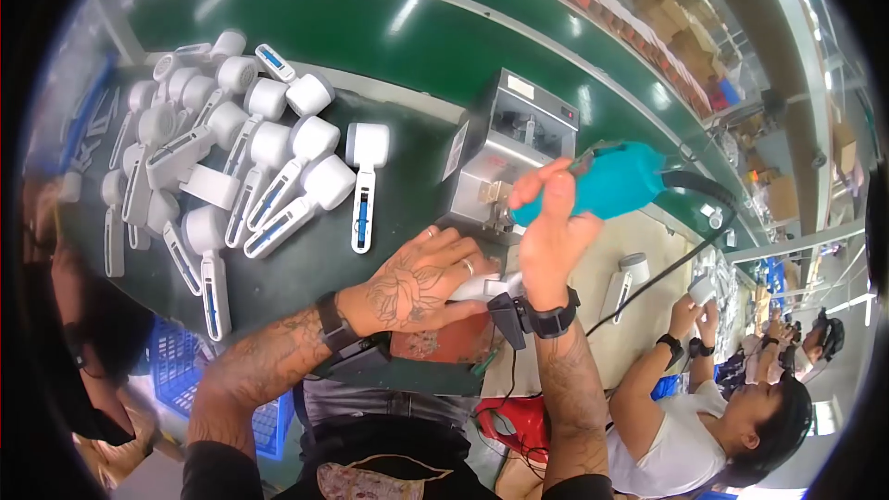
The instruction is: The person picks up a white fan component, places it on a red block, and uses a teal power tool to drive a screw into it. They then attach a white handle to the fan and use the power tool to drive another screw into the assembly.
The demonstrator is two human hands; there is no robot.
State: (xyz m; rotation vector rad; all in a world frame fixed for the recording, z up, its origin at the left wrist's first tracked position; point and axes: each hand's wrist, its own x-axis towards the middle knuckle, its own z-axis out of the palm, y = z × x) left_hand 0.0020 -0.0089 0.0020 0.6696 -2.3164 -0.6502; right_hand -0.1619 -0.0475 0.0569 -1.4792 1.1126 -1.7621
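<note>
At 2 o'clock, the right hand point(558, 239) wraps a smooth, rounded teal electric screwdriver point(616, 181), its long axis running from the corded end toward 2 to the nose toward 8, near a boxy metal screw feeder point(477, 169). At 5, the left hand point(417, 282) clasps a partly hidden white plastic housing point(475, 289), lying roughly 9-to-3.

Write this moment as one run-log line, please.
left hand: holds white part | right hand: grips teal corded tool | at left: heaped white devices
</note>
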